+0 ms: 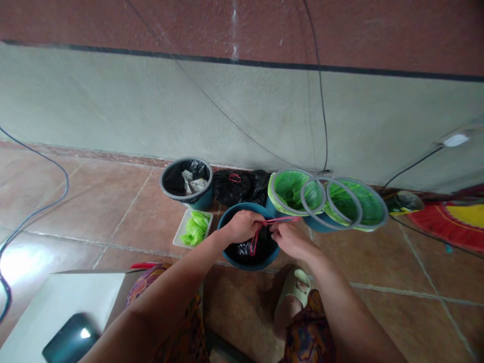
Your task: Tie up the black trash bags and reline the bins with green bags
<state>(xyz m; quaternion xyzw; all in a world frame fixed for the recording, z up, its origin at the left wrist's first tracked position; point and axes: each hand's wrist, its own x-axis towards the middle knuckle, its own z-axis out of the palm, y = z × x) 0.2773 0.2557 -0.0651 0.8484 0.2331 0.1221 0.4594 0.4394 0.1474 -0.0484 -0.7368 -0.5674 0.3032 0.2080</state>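
Straight in front of me a blue trash bin (272, 258) stands on the floor with a black garbage bag (242, 249) inside it. Over its opening, my left hand (245, 225) is closed on the bag's red drawstring (254, 245), which loops and crosses between my hands. On the right side of the rim, my right hand (290, 239) pinches the other part of the red string. The string is partly hidden by my fingers, so I cannot tell whether it is knotted.
Behind are a bin with black liner and paper (203, 200) and tied black bags (229, 190). To the right, green-lined bins (293, 186) carry a loose grey ring (359, 209). A white tray (179, 237) holds green bags (194, 228). A box (81, 292) stands at left.
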